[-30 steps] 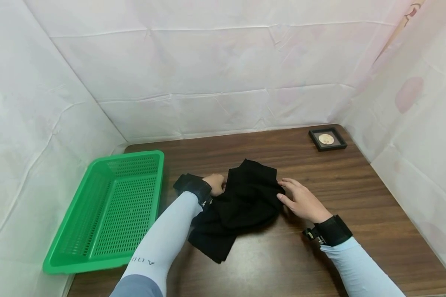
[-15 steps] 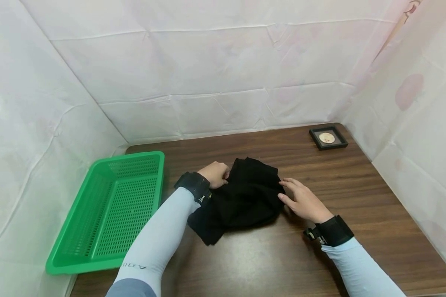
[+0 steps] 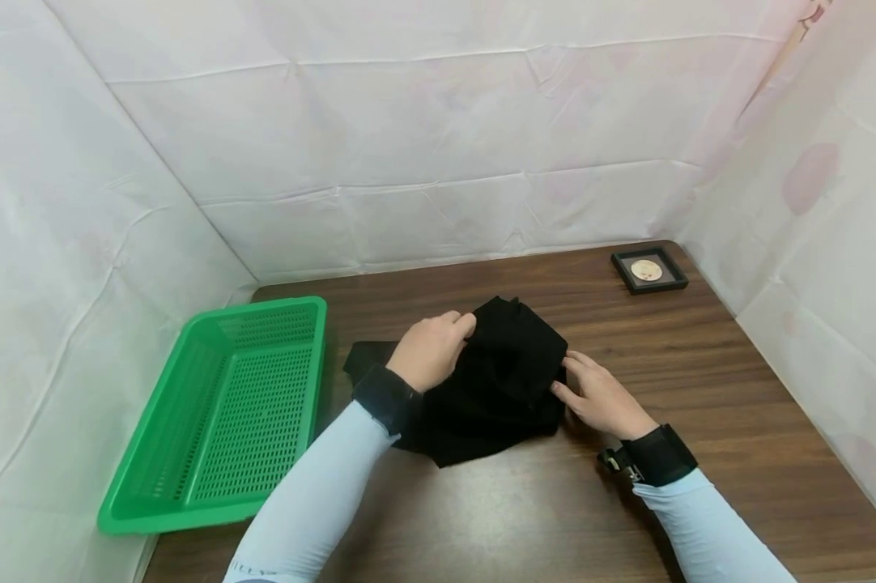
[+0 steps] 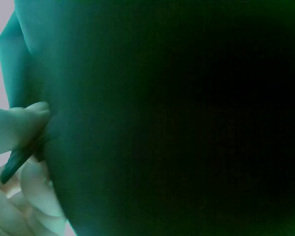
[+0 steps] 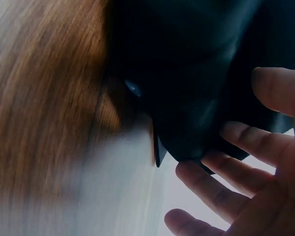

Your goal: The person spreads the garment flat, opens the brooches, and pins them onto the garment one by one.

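Note:
A rumpled black cloth [image 3: 507, 372] lies bunched on the wooden table, with one flat corner sticking out to the left. My left hand [image 3: 431, 350] pinches a fold at the cloth's upper left; in the left wrist view the thumb [image 4: 27, 123] presses the fabric against the curled fingers, and dark cloth fills most of that view. On the other side, my right hand [image 3: 604, 395] has its fingers extended, fingertips right at the cloth's right edge. The right wrist view shows those fingers [image 5: 216, 191] spread and relaxed alongside the hanging fabric [image 5: 187, 73].
A green plastic basket [image 3: 320, 340] with perforated walls stands left of the cloth, beside my left forearm. At the back right corner of the table [image 3: 700, 421] lies a small black square frame [image 3: 636, 283] around a pale disc. White sheeting [image 3: 423, 138] walls in the back and sides.
My left hand has moved up and to the right, raising a fold of the cloth. The cloth's front flap has drawn back and changed shape. My right hand stays almost where it was.

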`<state>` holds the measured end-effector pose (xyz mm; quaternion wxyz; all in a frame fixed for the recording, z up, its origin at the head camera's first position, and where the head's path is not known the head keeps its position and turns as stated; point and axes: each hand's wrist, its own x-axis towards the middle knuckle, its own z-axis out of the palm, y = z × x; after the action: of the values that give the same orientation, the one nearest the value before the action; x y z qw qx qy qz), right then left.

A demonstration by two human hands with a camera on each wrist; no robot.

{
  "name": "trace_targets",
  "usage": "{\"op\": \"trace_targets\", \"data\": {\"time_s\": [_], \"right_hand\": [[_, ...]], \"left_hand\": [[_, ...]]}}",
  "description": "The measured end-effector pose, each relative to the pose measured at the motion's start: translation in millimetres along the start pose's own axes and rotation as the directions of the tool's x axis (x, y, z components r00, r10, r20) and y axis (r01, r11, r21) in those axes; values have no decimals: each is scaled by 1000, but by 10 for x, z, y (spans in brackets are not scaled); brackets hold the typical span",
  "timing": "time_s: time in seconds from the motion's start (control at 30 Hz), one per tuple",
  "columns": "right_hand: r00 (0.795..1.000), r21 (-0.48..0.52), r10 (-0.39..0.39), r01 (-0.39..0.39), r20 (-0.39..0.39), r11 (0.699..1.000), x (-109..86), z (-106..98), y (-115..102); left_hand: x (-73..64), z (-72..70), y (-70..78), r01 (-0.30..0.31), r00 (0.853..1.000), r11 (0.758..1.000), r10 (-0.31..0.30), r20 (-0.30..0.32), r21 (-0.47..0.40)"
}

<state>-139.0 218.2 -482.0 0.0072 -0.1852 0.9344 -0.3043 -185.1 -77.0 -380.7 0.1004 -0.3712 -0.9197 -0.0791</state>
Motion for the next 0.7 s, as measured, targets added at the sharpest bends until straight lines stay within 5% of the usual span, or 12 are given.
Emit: {"op": "trace_targets", "data": {"time_s": [0.2,0.43,0.7], "right_hand": [[999,9,16,-17,31,1000,-12,-10,-5],[999,3,16,-16,27,1000,-29,-26,-4],[997,-58,68,-70,-31,996,-46,-74,-78]], "left_hand": [[-262,247,194,0,994,1000,1,-111,5],[-509,529,374,-12,985,999,5,-172,-38],[-745,760,368,31,977,984,-68,-202,-177]]}}
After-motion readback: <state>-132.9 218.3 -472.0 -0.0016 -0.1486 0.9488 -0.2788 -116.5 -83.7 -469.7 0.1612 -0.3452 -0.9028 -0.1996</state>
